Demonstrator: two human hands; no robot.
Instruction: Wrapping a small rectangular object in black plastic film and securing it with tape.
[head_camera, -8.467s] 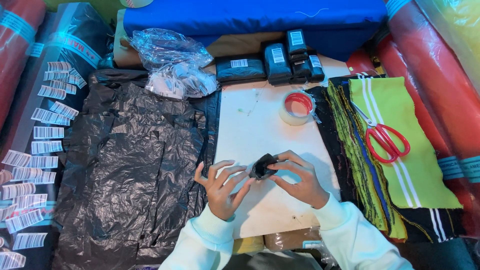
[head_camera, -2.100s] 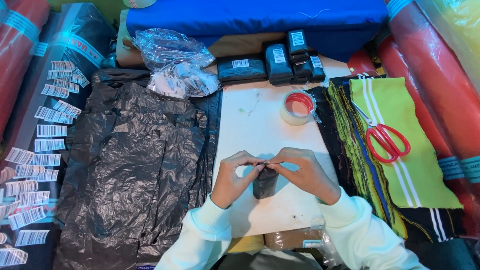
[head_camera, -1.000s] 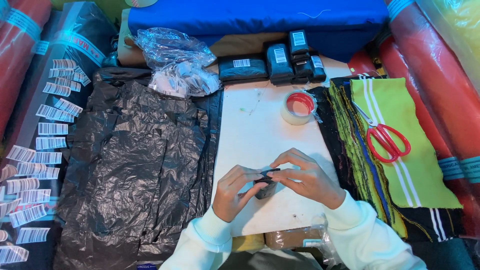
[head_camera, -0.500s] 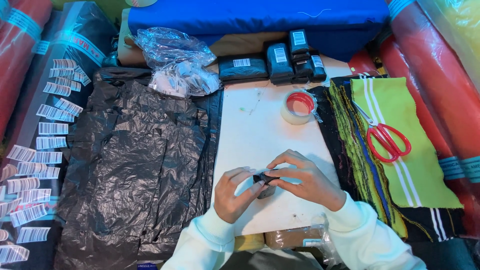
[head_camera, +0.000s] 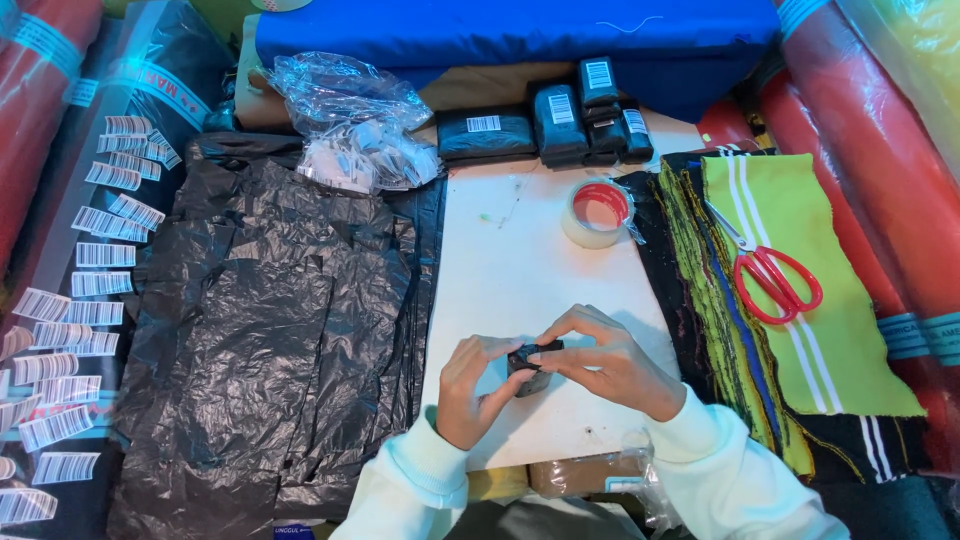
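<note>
1. Compared with half a second ago, both hands sit almost unchanged at lower centre of the frame, thumbs pressed a little closer onto the bundle.
2. Left hand (head_camera: 472, 388) and right hand (head_camera: 610, 362) are both closed on a small black bundle (head_camera: 527, 360), pinched between the fingertips just above the white bench (head_camera: 520, 250).
3. The bundle lies between the hands, its long axis running left to right; the right hand covers slightly more of it.
4. A tape roll (head_camera: 597, 213) lies above, red scissors (head_camera: 770, 275) to the right, black bags (head_camera: 280, 330) to the left.
</note>
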